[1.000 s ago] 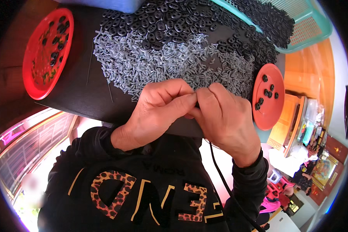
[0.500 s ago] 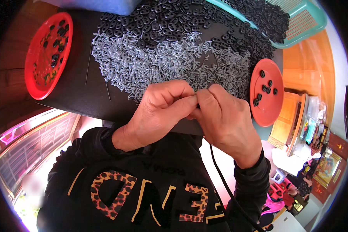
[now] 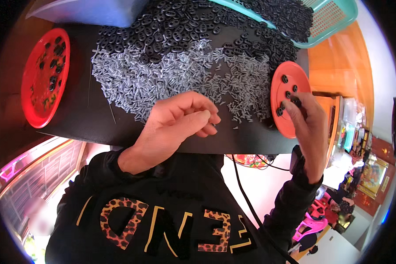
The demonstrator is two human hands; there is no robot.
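Right hand [image 3: 311, 125] moved to coral plate [image 3: 285, 126], small black pieces [image 3: 284, 79] inside

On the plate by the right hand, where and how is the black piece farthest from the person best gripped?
Probably by its opposite edges, thumb and forefinger pinching from above: the piece is small and lies apart from its neighbours, leaving fingertip room. The right hand, over the plate, seems best placed.

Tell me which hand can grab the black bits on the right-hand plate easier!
Probably the right hand: it reaches over that red plate, close to the black bits. The left hand is farther away, near the grey pins.
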